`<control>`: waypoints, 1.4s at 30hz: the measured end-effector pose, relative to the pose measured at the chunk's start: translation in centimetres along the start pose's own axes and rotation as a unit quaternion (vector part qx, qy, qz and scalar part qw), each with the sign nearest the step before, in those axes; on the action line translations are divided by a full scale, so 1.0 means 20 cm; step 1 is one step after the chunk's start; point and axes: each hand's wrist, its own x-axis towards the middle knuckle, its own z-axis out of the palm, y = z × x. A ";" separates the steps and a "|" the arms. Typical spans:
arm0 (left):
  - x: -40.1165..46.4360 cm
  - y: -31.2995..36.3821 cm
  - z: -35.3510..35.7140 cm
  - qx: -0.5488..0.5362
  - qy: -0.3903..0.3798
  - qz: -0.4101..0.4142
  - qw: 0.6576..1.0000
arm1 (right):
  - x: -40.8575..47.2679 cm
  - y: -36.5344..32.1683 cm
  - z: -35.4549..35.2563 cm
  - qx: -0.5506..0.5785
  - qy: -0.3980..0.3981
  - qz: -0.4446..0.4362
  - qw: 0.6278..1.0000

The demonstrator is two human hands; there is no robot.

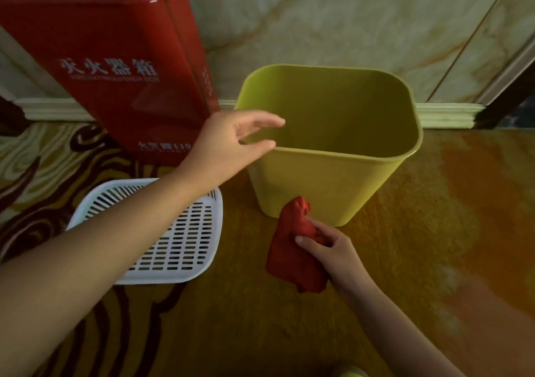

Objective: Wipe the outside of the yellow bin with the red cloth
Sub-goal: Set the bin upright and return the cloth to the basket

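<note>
on the carpet point(434, 232), empty yellow bin point(324, 185)

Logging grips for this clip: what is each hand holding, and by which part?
The right hand pinches the crumpled red cloth around its middle. The left hand holds nothing, fingers open at the yellow plastic bin's near-left rim.

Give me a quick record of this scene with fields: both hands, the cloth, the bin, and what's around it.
left hand: open, fingers spread at the near left rim of the bin, not clearly gripping
right hand: holds the cloth
red cloth: bunched, its top at the bin's lower front wall
yellow bin: upright on the carpet, looks empty
white basket: left of the bin
red box: behind the basket
</note>
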 end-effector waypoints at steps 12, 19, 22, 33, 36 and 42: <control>-0.60 -0.33 -0.22 -0.291 -0.054 -0.442 0.847 | 0.08 -0.13 0.40 -0.030 -0.151 -0.006 0.988; -0.70 -0.44 -0.26 -0.293 0.049 -0.407 0.864 | 0.25 -0.17 0.68 -0.082 -0.215 -0.001 0.973; -0.74 -0.55 -0.34 -0.312 0.091 -0.404 0.855 | 0.34 -0.17 0.77 -0.143 -0.248 -0.008 0.958; -0.76 -1.16 -0.61 -0.313 0.133 -0.456 0.822 | 0.77 0.01 1.20 -0.273 -0.197 -0.062 0.940; -0.77 -1.30 -0.62 -0.319 0.125 -0.486 0.804 | 0.87 0.10 1.23 -0.274 -0.199 -0.020 0.941; -0.81 -1.45 -0.59 -0.284 0.103 -0.525 0.796 | 0.98 0.25 1.24 -0.284 -0.205 0.023 0.936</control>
